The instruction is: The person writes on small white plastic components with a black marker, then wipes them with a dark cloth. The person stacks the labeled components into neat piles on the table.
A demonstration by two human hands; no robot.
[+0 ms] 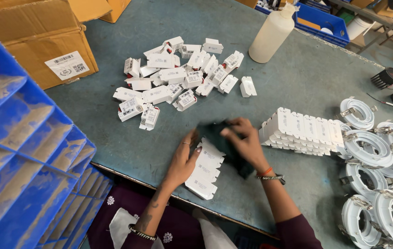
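My left hand [183, 159] rests on a short row of white plastic driver boxes [205, 173] lying side by side near the table's front edge. My right hand [245, 140] presses a dark green cloth [219, 136] down over the far end of that row. To the right of my right hand stands a longer row of the same white boxes [300, 131]. A loose heap of white boxes [178, 78] lies farther back on the grey-blue table [298, 69].
Stacked blue plastic crates [21, 152] stand at the left, with a cardboard box [35, 41] behind them. A cream squeeze bottle [272, 32] stands at the back. Several white round lamp housings [376, 170] crowd the right edge, near small black parts [387, 77].
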